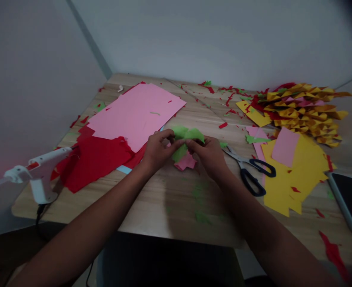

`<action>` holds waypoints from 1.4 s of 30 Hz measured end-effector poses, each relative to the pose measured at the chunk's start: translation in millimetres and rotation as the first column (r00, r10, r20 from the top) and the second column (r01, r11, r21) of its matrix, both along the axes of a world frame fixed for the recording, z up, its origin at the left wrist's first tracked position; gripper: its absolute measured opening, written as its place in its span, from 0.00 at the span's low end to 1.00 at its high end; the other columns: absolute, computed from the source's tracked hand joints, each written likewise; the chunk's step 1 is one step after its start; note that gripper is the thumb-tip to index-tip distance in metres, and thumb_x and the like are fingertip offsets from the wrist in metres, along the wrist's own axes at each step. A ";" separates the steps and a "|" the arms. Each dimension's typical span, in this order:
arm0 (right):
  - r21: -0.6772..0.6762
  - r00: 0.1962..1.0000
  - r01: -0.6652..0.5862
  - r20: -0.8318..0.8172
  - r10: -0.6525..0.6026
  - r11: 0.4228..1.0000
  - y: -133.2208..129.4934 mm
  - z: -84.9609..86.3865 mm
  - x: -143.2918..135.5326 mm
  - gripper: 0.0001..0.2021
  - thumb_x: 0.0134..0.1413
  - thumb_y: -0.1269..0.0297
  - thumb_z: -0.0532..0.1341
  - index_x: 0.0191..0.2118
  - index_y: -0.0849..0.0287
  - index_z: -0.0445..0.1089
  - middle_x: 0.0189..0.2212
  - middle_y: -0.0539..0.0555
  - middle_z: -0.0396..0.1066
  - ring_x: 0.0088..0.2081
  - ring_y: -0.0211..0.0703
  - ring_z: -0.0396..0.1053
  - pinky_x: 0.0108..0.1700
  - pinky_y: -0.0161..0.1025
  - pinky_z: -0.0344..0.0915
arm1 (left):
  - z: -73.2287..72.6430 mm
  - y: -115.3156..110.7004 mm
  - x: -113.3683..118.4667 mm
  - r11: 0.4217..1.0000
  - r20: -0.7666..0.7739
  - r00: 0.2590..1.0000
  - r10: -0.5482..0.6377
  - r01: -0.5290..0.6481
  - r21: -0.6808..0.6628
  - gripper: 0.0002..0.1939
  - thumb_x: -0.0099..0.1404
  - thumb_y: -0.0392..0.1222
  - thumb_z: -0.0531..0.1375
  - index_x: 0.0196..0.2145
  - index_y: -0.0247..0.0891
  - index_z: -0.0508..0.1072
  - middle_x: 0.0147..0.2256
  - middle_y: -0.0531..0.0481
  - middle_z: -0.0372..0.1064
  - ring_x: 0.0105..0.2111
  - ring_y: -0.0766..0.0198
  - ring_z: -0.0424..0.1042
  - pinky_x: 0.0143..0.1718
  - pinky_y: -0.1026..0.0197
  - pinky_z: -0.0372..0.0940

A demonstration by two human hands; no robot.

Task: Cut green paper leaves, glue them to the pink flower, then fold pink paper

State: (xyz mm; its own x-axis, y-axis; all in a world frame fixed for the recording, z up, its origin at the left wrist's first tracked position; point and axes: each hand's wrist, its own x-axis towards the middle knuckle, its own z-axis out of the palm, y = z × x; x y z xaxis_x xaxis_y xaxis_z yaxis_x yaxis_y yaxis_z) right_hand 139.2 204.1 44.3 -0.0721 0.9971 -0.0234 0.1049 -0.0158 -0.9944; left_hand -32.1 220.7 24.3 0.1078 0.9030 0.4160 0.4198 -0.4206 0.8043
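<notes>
The green paper (pixel 196 134) looks matt, the scissors (pixel 239 158) metal with plastic handles (pixel 243 175), the tabletop (pixel 146 217) smooth wood.

The left hand (pixel 158 150) and right hand (pixel 210 156) cover part of the green paper (pixel 180 131), so I can't tell whether it's joined to the pink piece (pixel 186 161). Blue paper (pixel 124 169) lies mostly hidden under red paper (pixel 95 163). The phone (pixel 349 201) runs out of view at right. Some green scraps (pixel 202 217) are blurred; one white bit (pixel 120 88) is too small to name.
</notes>
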 end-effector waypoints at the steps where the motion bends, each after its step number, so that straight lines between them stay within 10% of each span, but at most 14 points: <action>1: 0.017 1.000 0.002 0.029 -0.003 1.000 0.6 0.1 0.7 0.13 0.49 0.56 0.65 0.21 0.58 0.68 0.19 0.47 0.65 0.24 0.34 0.60 0.26 0.34 0.56 | 1.2 -0.1 0.3 1.000 -0.005 1.000 0.002 -0.002 0.002 0.13 0.61 0.48 0.66 0.25 0.39 0.70 0.23 0.56 0.67 0.26 0.66 0.66 0.32 0.60 0.63; 15: 0.269 0.893 -0.072 0.447 -0.058 0.961 2.1 -0.3 5.3 0.04 0.47 0.66 0.61 0.25 0.57 0.67 0.20 0.46 0.64 0.24 0.35 0.59 0.29 0.35 0.55 | 1.6 -0.1 0.3 0.990 -0.028 0.990 -0.141 0.141 -0.010 0.09 0.62 0.44 0.64 0.26 0.39 0.74 0.24 0.54 0.70 0.26 0.66 0.67 0.29 0.61 0.61; 32: 0.337 0.887 -0.108 0.457 -0.062 0.935 3.1 -7.1 8.7 0.07 0.48 0.68 0.60 0.32 0.57 0.76 0.27 0.50 0.73 0.28 0.38 0.66 0.34 0.36 0.61 | -0.3 3.2 -6.3 0.995 -0.173 0.981 -0.086 0.095 0.040 0.11 0.64 0.46 0.65 0.27 0.40 0.76 0.26 0.54 0.74 0.29 0.64 0.71 0.41 0.54 0.59; 42: 0.038 0.998 -0.031 -0.059 0.033 0.999 -1.6 -13.2 -6.3 0.09 0.50 0.59 0.63 0.26 0.58 0.72 0.21 0.46 0.66 0.24 0.35 0.61 0.28 0.34 0.58 | 3.1 -3.6 -5.0 0.969 -0.238 0.971 0.002 0.057 0.240 0.10 0.62 0.42 0.62 0.25 0.41 0.69 0.24 0.57 0.68 0.26 0.66 0.62 0.44 0.54 0.58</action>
State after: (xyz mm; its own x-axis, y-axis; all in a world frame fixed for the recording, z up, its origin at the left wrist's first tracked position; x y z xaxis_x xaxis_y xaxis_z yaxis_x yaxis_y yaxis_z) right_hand 132.9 202.5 31.1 -0.1043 0.9944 0.0191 0.0454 0.0240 -0.9987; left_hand -37.1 217.1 27.4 0.2527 0.7725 0.5826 0.5696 -0.6055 0.5558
